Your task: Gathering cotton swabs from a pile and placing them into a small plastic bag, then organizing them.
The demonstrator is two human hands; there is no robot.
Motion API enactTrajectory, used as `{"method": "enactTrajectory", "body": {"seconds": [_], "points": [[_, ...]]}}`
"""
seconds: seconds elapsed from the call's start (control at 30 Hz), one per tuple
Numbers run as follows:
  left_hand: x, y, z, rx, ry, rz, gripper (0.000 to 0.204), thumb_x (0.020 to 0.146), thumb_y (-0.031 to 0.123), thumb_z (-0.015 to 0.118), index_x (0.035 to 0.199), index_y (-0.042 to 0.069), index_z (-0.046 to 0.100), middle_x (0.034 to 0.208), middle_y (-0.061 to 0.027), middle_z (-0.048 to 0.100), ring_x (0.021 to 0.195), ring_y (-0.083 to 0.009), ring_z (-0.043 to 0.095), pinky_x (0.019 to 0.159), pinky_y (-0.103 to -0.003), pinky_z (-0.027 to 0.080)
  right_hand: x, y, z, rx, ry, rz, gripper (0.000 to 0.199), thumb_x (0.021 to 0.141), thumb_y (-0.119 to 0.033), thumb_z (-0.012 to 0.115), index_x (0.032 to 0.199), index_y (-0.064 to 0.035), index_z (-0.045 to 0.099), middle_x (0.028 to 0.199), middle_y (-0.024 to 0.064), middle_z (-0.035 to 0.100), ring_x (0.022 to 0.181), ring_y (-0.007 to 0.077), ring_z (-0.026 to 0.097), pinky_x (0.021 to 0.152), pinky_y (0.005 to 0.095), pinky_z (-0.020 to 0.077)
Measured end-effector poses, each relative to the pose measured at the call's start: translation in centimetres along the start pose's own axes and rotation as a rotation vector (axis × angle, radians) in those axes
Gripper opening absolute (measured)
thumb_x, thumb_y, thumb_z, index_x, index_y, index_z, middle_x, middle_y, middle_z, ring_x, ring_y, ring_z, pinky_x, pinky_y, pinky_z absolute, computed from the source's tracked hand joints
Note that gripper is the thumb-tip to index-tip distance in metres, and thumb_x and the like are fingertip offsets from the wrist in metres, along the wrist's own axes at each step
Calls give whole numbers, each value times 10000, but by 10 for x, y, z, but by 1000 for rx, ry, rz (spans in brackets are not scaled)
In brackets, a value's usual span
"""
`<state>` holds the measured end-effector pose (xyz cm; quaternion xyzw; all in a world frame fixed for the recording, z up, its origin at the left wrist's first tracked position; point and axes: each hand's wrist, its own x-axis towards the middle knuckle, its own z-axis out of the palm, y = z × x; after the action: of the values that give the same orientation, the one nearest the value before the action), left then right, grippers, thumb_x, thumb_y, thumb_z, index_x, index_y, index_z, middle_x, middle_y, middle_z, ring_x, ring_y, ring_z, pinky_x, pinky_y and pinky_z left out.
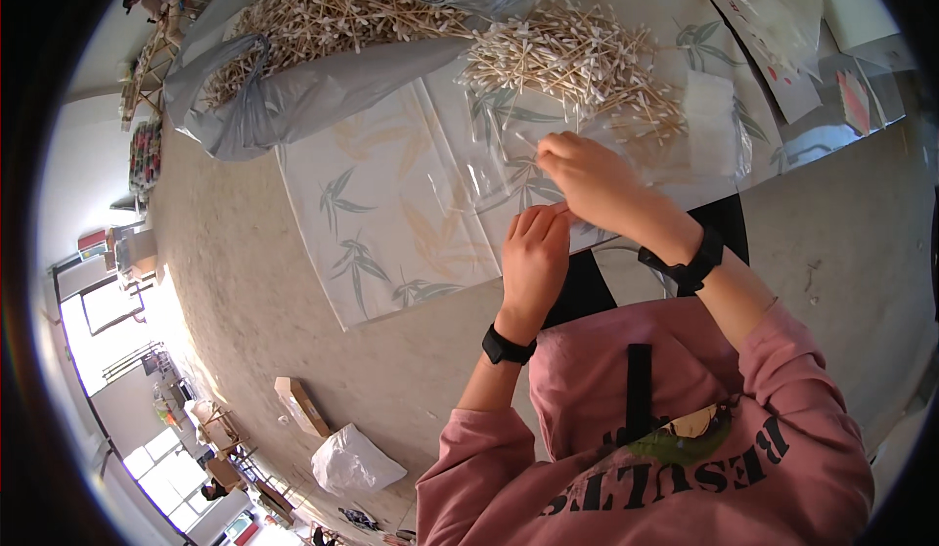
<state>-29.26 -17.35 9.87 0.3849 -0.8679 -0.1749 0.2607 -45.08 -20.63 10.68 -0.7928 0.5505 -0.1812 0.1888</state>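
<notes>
At the table's near edge my left hand is closed, knuckles up; whatever its fingers pinch is hidden. Just right of it and a little farther away, my right hand is also closed, with a cotton swab poking out at its fingertips. The two hands nearly touch. Clear plastic bags lie flat to their left. Beyond the right hand spreads a loose pile of cotton swabs, white-tipped on pale wooden sticks.
A large grey plastic bag lies spread at the far left, heaped with more swabs. A stack of clear packets sits right of the pile. Printed cards lie farther right. A leaf-patterned cloth covers the table.
</notes>
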Motion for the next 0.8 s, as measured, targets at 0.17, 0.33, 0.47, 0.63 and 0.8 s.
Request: {"method": "enactTrajectory", "body": {"seconds": [0.17,0.33,0.47,0.63,0.8], "points": [[-3,-3,0,-41,-4,-14,118,747,-12,676,858,20,649,1028,-78,675,962,-261,626,799,-372,511,-20,31,-9,114,130,-26,132,855,-1,543,938,44,636,1120,101,625,1023,284,624,834,382,526],[8,6,-2,59,58,-48,227,736,-3,687,944,39,606,1184,-107,615,1062,-288,596,930,-413,466,-45,18,-19,510,-154,89,276,838,63,530,1091,-26,593,1158,109,605,1052,317,617,862,398,507],[16,2,1,7,12,-45,237,746,-12,680,957,40,586,1134,-104,632,1034,-295,597,933,-419,452,-62,24,-16,610,67,105,375,805,102,527,1139,-58,582,1154,94,600,1078,322,594,899,417,484],[24,-6,5,-20,-5,-33,194,760,-15,666,930,45,596,963,-82,659,920,-288,606,839,-408,463,-58,30,-25,202,122,64,410,770,103,553,1141,-59,615,1131,72,598,1131,290,550,974,396,445],[34,-13,8,25,39,-40,208,746,-27,674,925,55,607,935,-64,659,896,-278,611,818,-399,468,-26,34,-16,64,88,12,421,787,29,582,1196,-56,626,1104,74,610,1104,286,566,959,380,454]]}}
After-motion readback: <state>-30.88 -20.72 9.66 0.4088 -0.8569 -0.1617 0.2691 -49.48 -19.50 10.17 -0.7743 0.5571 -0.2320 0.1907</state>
